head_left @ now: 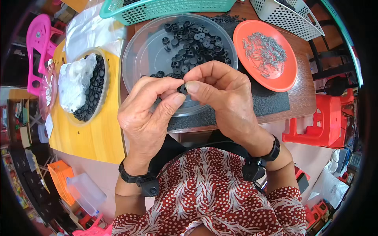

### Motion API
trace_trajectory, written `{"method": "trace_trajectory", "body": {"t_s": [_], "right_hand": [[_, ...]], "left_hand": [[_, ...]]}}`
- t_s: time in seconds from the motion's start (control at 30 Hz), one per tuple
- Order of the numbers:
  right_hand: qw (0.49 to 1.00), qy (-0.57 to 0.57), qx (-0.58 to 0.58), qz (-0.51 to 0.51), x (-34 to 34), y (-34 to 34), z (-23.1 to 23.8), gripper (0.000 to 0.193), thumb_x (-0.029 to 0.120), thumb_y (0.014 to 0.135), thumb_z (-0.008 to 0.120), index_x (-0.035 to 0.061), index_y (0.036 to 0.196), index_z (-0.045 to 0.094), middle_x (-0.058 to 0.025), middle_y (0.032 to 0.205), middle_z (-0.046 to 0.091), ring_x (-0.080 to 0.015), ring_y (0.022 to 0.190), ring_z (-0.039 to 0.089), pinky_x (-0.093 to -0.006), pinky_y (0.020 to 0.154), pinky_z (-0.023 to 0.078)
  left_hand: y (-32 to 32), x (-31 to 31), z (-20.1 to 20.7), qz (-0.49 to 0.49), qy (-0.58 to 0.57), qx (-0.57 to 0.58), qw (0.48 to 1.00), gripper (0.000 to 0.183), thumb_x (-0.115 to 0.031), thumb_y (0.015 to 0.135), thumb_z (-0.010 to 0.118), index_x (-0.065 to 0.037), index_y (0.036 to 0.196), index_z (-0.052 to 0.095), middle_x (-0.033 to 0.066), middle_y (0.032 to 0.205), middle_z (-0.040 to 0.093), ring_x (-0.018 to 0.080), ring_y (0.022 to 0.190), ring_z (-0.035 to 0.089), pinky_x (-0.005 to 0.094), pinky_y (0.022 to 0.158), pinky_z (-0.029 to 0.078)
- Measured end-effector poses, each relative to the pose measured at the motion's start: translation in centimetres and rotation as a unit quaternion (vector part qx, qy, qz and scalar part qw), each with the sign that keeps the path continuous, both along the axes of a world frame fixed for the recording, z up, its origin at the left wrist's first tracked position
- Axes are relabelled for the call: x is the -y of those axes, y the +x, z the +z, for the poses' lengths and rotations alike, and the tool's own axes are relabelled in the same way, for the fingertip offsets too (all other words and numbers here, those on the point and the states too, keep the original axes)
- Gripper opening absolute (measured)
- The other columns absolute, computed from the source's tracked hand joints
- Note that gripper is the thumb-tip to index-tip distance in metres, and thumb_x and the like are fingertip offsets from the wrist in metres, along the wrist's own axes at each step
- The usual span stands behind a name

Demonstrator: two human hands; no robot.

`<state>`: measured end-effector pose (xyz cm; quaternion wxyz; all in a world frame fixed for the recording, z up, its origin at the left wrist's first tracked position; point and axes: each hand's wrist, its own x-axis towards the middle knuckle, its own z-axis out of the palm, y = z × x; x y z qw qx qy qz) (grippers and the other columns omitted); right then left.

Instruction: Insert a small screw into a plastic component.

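Note:
Above the near edge of a round clear plastic tub point(132, 55), my two hands meet fingertip to fingertip. My left hand point(145, 106) pinches a small round black plastic part point(182, 90) between thumb and forefinger. From the other side, my right hand point(220, 90) closes thumb and forefinger on the same part; whether a tiny second piece is between them is hidden by the fingertips. Inside the tub lie many loose black plastic caps point(197, 43), heaped mostly toward its right side. Right of the tub, an orange-red plate point(289, 74) holds a pile of small silver screws or pins point(265, 53).
A teal basket point(165, 11) and a white perforated basket point(283, 19) stand at the back. On the yellow table at left, an oval container point(105, 88) holds black parts and a plastic bag point(76, 84). Red stools point(319, 122) stand right. A dark mat point(271, 103) lies under the tub.

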<state>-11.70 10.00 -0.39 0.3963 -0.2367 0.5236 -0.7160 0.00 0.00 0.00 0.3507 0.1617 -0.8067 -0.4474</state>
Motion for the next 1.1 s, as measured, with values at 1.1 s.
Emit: {"method": "trace_trajectory", "body": {"t_s": [1.1], "right_hand": [[0.931,0.125,-0.307,-0.151,-8.5,-11.3,-2.2,0.007,-0.001,0.078,0.06,0.0,0.085,0.062,-0.0017,0.072,0.06,-0.0075,0.071,0.055,-0.0229,0.063,0.045]], "left_hand": [[0.0,-1.2,-2.7,0.015,0.179,-0.067,0.981,0.023,0.001,0.077,0.066,0.007,0.098,0.06,0.0084,0.088,0.057,0.014,0.076,0.057,0.0226,0.069,0.048]]}}
